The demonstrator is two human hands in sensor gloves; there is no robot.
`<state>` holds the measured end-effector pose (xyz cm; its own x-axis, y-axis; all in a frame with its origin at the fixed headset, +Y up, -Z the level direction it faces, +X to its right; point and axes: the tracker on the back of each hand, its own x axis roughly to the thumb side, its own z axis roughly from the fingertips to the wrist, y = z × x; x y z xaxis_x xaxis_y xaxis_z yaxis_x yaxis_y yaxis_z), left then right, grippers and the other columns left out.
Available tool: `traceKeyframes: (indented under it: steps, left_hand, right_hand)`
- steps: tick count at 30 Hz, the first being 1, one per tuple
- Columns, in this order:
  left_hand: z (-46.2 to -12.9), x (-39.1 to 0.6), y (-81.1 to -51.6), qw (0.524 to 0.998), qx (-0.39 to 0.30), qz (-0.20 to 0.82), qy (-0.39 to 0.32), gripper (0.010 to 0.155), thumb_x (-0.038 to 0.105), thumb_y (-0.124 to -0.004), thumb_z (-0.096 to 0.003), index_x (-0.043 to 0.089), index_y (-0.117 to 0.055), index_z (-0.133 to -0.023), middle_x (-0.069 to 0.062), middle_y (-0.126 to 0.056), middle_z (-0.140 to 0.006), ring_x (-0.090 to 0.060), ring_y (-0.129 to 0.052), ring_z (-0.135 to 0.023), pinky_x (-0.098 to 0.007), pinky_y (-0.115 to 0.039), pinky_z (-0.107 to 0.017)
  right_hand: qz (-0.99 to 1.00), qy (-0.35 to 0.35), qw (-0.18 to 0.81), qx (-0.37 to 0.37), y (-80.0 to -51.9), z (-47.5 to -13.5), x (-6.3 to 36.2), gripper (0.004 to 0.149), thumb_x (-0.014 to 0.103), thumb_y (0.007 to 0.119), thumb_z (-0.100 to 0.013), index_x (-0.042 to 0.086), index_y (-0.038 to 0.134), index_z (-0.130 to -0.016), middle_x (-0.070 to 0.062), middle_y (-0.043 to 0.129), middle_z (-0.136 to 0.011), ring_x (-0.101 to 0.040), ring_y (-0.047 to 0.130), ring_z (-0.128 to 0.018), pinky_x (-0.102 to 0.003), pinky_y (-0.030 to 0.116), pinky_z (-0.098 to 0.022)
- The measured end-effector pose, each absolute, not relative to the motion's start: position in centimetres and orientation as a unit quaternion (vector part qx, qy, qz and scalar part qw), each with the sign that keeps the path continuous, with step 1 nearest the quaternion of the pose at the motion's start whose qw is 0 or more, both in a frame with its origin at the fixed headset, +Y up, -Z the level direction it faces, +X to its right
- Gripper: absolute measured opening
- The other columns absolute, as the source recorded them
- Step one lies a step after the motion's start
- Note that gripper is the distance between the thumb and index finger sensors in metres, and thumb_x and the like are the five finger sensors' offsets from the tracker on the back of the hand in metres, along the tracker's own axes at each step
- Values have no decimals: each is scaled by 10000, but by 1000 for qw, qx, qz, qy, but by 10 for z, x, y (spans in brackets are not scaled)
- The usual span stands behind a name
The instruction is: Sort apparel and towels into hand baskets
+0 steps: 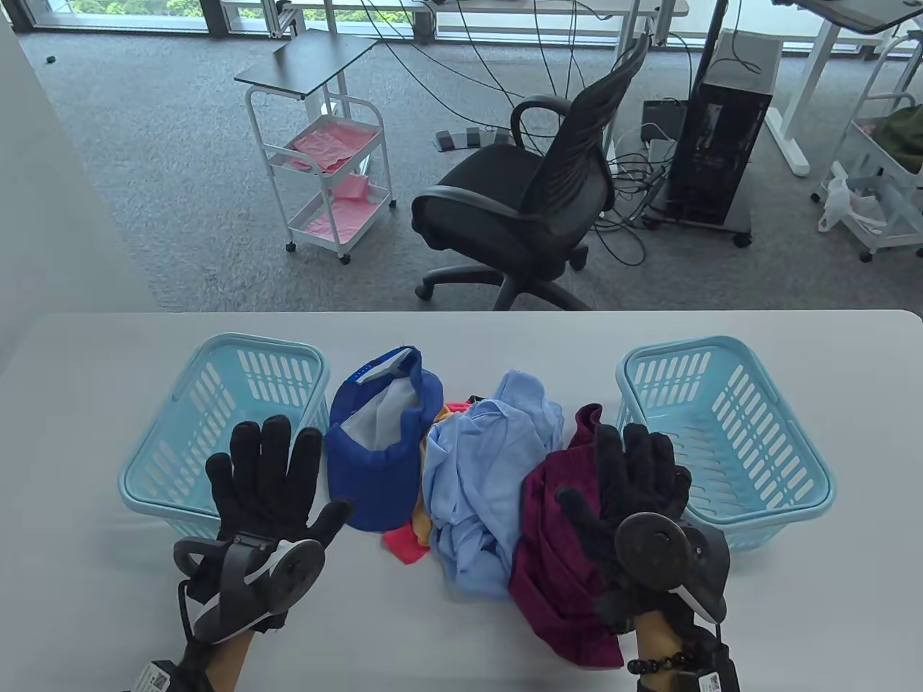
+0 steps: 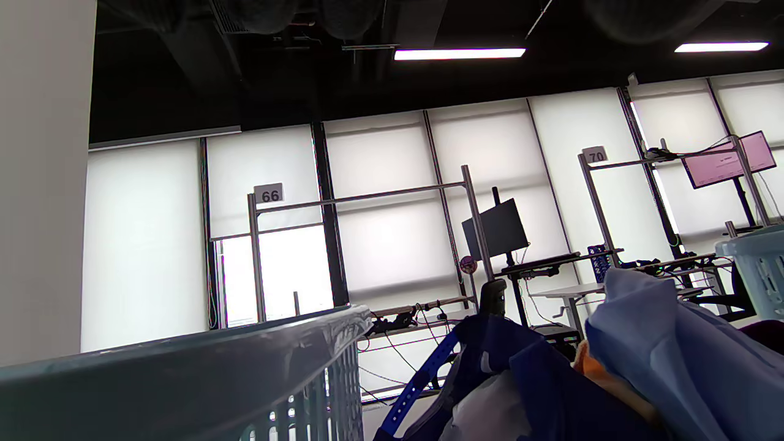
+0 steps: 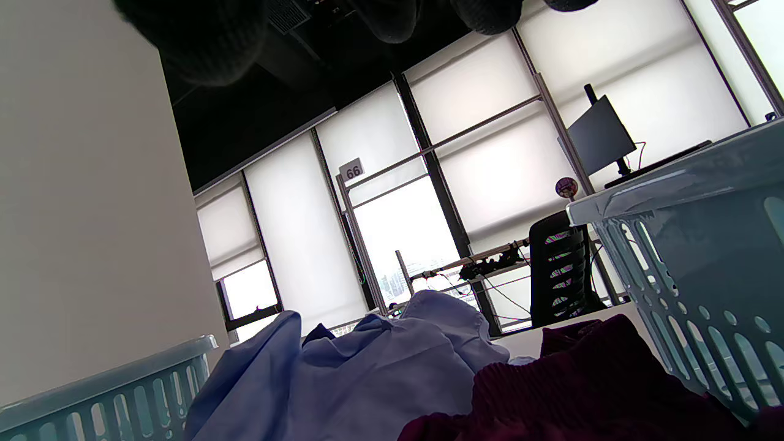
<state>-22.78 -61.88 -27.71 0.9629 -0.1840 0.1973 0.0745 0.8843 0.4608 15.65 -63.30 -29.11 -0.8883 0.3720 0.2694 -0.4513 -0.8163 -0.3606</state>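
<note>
Table (image 1: 461,634): clothes heap (image 1: 490,497) at centre between baskets, left basket (image 1: 216,375) at 9 o'clock, right basket (image 1: 728,375) at 3 o'clock. Your left hand (image 1: 263,479) flat, fingers spread, holding nothing. Your right hand (image 1: 631,490) fingers straight over maroon garment (image 1: 551,555); contact unclear.

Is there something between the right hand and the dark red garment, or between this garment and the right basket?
Nothing visible. The right hand is above the dark red garment, beside the empty right basket.
</note>
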Motion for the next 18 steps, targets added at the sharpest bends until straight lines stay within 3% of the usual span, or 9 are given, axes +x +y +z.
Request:
traceKeyframes:
  steps: [9, 14, 18]
  left_hand:
    - [-278, -224, -621, 964, 228, -64, -125, 849, 679, -555, -569, 197, -239, -1192, -258, -331, -1249, -601, -415, -1124, -779, -483, -741]
    - [-275, -223, -620, 962, 233, -65, -123, 849, 679, -555, -568, 194, -245, -1192, -263, -339, -1248, -602, -426, -1122, -781, -487, -739]
    - [-276, -222, -621, 963, 230, -63, -124, 846, 676, -555, -568, 190, -255, -1192, -265, -347, -1245, -604, -437, -1119, -780, -491, -739]
  right_hand:
    - [951, -212, 206, 89, -632, -290, 153, 847, 558, 729, -553, 56, 397, -1149, -362, 357, -1144, -652, 507, -983, -802, 520, -661]
    - [955, -198, 199, 98, -633, -290, 145, 887, 587, 738, -538, 56, 382, -1154, -367, 347, -1145, -659, 527, -978, -802, 529, -659]
    - [964, -150, 192, 108, -640, -294, 132, 947, 617, 741, -525, 41, 339, -1160, -394, 315, -1139, -708, 528, -952, -809, 549, -646]
